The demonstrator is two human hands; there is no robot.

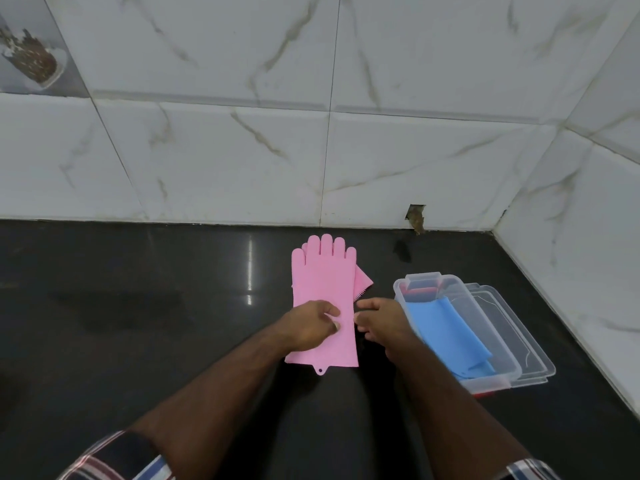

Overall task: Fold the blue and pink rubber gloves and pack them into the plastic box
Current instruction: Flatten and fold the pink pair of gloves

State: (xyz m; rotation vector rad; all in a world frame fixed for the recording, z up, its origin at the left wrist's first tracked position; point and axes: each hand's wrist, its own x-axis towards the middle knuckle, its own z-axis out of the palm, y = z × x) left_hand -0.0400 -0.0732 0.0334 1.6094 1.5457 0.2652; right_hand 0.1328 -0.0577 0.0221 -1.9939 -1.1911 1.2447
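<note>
Pink rubber gloves (323, 299) laid flat on the black bench (138, 323), stacked, glove tips pointing away toward the tiled wall (311, 150), cuffs nearest the body; corner of the lower glove peeking out at the right edge. Left hand (310, 325) resting on the cuff half, fingers (329, 311) curled down against the pink rubber, seemingly pinning or pinching it. Right hand (379, 322) at the right edge of the stack, fingers bent inward just beside that edge; whether gripping the rubber or only touching it, cannot tell. Just right of the right-hand fingers, the clear plastic box (512, 372) already holding the folded blue gloves (450, 334), one end draped over the near rim; clear lid (526, 341) lying beside the box on its far side. Step in hand, by judgement: squaring up the pink pair before folding. Best done by first tucking the stray corner flush, keeping the left fingers pressed as an anchor, then bringing the glove tips over toward the cuffs in one even fold. Worth pressing the crease firmly, since springy rubber likely reopens, and keeping the bundle narrow enough to fit next to the blue.
</note>
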